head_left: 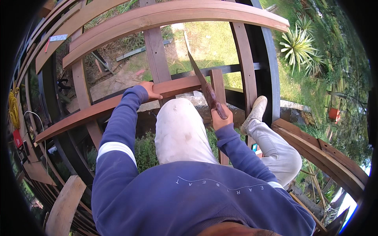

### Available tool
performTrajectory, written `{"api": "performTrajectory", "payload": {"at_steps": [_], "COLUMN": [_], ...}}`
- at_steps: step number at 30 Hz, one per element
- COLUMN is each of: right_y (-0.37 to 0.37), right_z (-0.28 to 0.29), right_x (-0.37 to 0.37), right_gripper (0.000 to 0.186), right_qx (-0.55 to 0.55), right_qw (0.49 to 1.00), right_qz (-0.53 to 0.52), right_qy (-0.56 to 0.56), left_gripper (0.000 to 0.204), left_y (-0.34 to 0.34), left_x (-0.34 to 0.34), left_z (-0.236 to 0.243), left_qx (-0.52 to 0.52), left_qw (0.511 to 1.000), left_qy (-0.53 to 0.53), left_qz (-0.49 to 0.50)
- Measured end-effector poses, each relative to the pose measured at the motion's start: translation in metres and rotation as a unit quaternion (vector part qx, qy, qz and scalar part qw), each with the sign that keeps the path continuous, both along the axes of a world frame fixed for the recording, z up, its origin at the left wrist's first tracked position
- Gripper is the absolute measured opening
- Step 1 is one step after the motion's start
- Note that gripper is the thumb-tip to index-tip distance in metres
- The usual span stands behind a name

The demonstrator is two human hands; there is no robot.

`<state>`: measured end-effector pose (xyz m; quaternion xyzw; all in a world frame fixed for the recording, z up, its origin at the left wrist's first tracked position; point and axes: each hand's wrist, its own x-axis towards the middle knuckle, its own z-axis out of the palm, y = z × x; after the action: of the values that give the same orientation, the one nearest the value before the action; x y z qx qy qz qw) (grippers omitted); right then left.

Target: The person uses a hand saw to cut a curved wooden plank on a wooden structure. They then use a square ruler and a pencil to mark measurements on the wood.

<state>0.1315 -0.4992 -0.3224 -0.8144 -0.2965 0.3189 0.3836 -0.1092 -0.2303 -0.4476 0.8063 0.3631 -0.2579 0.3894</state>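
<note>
Right grip [223, 122] around saw handle [212, 98], blade [199, 73] ahead

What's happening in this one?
A person's right hand grips a handsaw, its blade at the right end of a reddish-brown board. The left hand holds that board farther left. The board lies across wooden beams above the ground; how deep any cut goes can't be seen.

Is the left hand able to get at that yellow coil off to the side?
Probably not as things stand: the left hand is on the wooden board, and the yellow coil sits far to the person's left, with several beams between. Letting go and shifting over would likely be needed.
</note>
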Motion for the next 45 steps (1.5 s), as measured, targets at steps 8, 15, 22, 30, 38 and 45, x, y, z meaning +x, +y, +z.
{"api": "performTrajectory", "payload": {"at_steps": [8,15,22,30,38,45], "right_y": [0.044,0.075,0.077,0.052,-0.004,0.073], "right_z": [-0.032,-0.046,-0.044,-0.081,0.054,0.021], "right_x": [0.018,0.036,0.036,0.034,0.045,0.051], "right_gripper": [0.008,0.006,0.008,0.011,0.007,0.010], "right_qx": [0.060,0.104,0.086,-0.027,-0.065,-0.027], "right_qw": [0.997,0.993,0.992,0.999,0.995,0.994], "right_qz": [0.031,0.043,0.081,0.000,0.021,0.105], "right_qy": [-0.025,-0.030,-0.040,-0.025,0.071,-0.002], "left_gripper": [0.087,0.093,0.087,0.082,0.078,0.073], "left_y": [0.021,0.018,-0.013,-0.018,-0.004,-0.002], "left_x": [-0.004,0.016,0.017,0.004,0.013,0.019], "left_z": [-0.016,-0.011,-0.017,-0.031,-0.024,-0.016], "left_qx": [0.148,0.249,0.322,0.327,0.322,0.320], "left_qw": [0.984,0.960,0.926,0.926,0.924,0.927], "left_qy": [-0.047,0.021,0.008,-0.029,-0.032,0.012], "left_qz": [0.083,0.130,0.198,0.189,0.203,0.194]}}
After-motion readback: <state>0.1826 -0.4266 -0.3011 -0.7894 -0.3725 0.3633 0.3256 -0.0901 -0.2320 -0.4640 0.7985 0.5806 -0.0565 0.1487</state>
